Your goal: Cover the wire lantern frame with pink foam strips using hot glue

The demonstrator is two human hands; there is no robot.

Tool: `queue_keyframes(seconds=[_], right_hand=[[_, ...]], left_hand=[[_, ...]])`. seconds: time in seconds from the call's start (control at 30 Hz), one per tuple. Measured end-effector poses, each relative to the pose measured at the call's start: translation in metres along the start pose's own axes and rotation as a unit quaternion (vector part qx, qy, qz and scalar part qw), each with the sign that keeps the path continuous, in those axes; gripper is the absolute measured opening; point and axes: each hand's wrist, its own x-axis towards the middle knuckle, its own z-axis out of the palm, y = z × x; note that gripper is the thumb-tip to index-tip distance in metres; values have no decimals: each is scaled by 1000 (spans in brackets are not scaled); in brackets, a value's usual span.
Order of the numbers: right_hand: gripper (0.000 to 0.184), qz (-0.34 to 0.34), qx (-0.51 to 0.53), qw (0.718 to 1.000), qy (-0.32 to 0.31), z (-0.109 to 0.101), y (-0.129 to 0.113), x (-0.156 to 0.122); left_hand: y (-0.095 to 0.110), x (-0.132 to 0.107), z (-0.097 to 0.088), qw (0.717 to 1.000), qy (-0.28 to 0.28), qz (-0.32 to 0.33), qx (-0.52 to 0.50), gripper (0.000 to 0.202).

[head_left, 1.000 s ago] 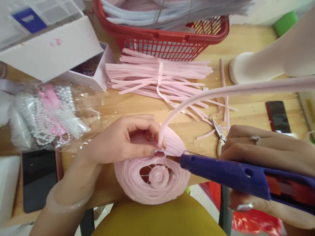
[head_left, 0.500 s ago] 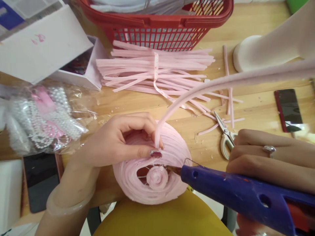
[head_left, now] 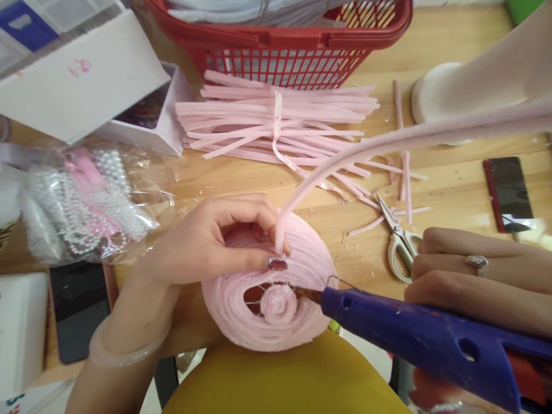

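Observation:
My left hand [head_left: 224, 241] pinches the lower end of a long pink fuzzy strip [head_left: 328, 169] between thumb and fingers. From there the strip arches up and off to the right. Under that hand lies a round pink piece [head_left: 310, 247] built of coiled strips, with a rosette [head_left: 279, 305] in its oval opening and thin wires beside it. A blue hot glue gun [head_left: 388, 322] is gripped in my right hand [head_left: 466, 276]; its nozzle points left into the opening, close to the rosette. Whether the tip touches is hard to make out.
Beyond my hands lies a bundle of pink strips [head_left: 241, 115] with a measuring tape [head_left: 278, 118] across it, before a red basket [head_left: 276, 37]. Scissors [head_left: 399, 241] and a phone [head_left: 509, 192] lie right. Bagged beads [head_left: 95, 207], a white box [head_left: 172, 109] and another phone [head_left: 80, 310] stand left.
The whole view has shifted slightly, so things sit a little further right. Both hands keep the same hold, and the nozzle remains by the rosette.

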Motion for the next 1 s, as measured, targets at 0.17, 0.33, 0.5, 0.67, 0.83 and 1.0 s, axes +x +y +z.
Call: queue_keyframes(seconds=[0.17, 0.33, 0.5, 0.67, 0.83, 1.0], right_hand=[[21, -19, -34, 999, 7, 1, 1, -1], [16, -72, -55, 996, -6, -3, 6, -6], [13, -115, -98, 988, -10, -1, 1, -18], [10, -143, -130, 981, 23, 0, -12, -20], [30, 13, 37, 988, 148, 9, 0, -35], [39, 358, 35, 780, 513, 31, 56, -75]], left_hand=[[0, -2, -1, 1000, -18, 1, 10, 10], [0, -1, -1, 1000, -18, 12, 22, 8], [2, 3, -1, 998, -14, 2, 56, 5], [7, 4, -1, 994, -17, 13, 104, 7], [6, 2, -1, 988, -16, 33, 150, 10], [6, 9, -5, 977, -55, 34, 201, 23]])
